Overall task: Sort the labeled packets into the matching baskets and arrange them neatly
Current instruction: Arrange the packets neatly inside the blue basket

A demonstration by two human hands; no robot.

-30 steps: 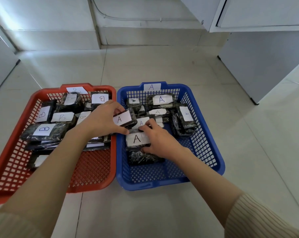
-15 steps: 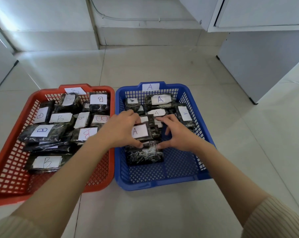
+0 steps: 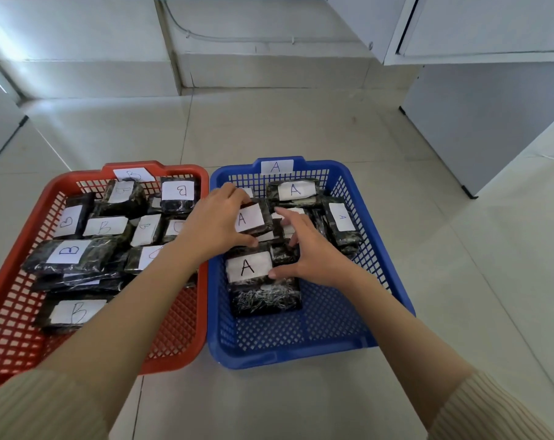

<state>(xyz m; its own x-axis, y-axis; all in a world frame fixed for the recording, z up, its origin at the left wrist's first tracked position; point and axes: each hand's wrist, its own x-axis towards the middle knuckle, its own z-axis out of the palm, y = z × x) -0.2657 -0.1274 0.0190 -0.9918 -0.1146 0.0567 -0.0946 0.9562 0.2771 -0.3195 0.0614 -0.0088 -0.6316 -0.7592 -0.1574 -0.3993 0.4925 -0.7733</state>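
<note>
packet marked a gripped in left hand; right hand touches lower packet

A on blue basket, B on packets

Baskets: two, red basket and blue basket. Paper tags on basket rims: two, B tag and A tag. B packets: nine white labels showing, more dark packets buried beneath, total unclear. A packets: four clear labels, at least two more partly hidden. Hands: two, left hand and right hand.
</note>
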